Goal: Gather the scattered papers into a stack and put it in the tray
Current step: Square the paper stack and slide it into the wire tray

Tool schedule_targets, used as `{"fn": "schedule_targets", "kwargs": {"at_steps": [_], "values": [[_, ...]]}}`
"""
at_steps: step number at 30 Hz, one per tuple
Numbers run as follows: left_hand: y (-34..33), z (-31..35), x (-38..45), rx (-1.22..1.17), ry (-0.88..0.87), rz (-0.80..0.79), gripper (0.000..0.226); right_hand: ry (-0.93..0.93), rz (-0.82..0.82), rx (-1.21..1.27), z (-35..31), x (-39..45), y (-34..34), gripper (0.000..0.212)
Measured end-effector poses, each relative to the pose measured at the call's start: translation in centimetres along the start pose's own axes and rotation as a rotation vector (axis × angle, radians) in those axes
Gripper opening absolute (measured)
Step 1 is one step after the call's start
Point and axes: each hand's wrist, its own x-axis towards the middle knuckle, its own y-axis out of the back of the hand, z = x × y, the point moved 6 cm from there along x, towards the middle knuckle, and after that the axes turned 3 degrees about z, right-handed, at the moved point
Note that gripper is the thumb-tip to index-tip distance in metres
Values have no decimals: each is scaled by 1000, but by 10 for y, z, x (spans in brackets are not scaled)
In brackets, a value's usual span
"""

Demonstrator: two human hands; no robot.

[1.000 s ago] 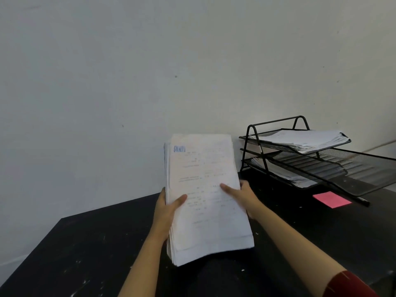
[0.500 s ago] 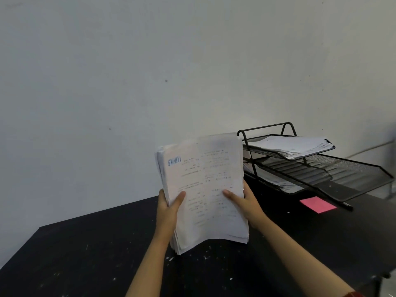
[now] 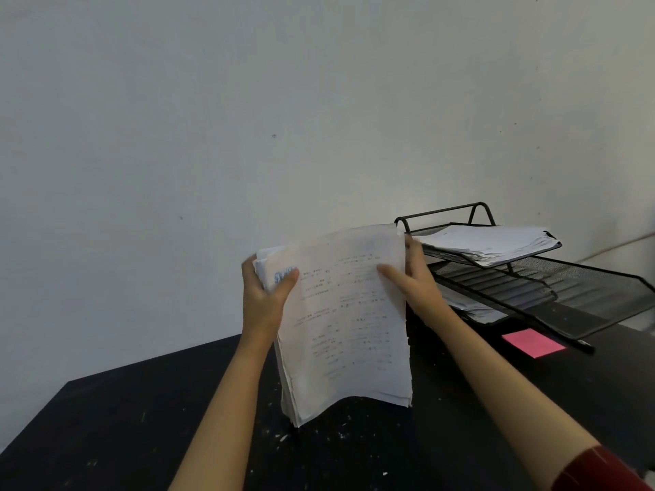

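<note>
Standing almost upright, the stack of papers (image 3: 345, 324) is resting its bottom edge on the black table (image 3: 106, 427), near the middle. The bottom edge is bending up a little in the middle. The left hand (image 3: 264, 299) is gripping the stack's top left corner, with the thumb on the front page and the fingers behind. The right hand (image 3: 413, 281) is holding the right edge near the top, thumb on the front, fingers curled around the back. Just to the right of the stack, the black wire tray (image 3: 581, 288) is sitting on the table against the wall. Its top shelf is holding a pile of white sheets (image 3: 492, 242), and more sheets are lying on the lowest shelf. A pink sticky note (image 3: 533, 342) is lying on the table in front of the tray.
</note>
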Motion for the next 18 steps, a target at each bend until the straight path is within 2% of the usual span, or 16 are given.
{"fn": "schedule_targets", "kwargs": {"at_steps": [4, 6, 9, 11, 16, 18], "values": [[-3, 18, 8, 72, -158, 7, 75, 376, -29, -248, -61, 10, -7, 79], [-1, 17, 7, 64, -189, 7, 78, 458, -71, -421, -68, 11, -10, 77], [-1, 16, 7, 35, -186, -16, 76, 432, -67, -559, -55, 12, -4, 55], [-2, 17, 6, 37, -182, -25, 73, 439, -49, -568, -51, 9, -2, 50], [2, 10, 5, 20, -120, -26, 69, 425, -67, -570, -50, 4, -7, 63], [3, -5, -2, 7, -52, -42, 65, 348, -33, -368, -37, 1, -4, 81]]}}
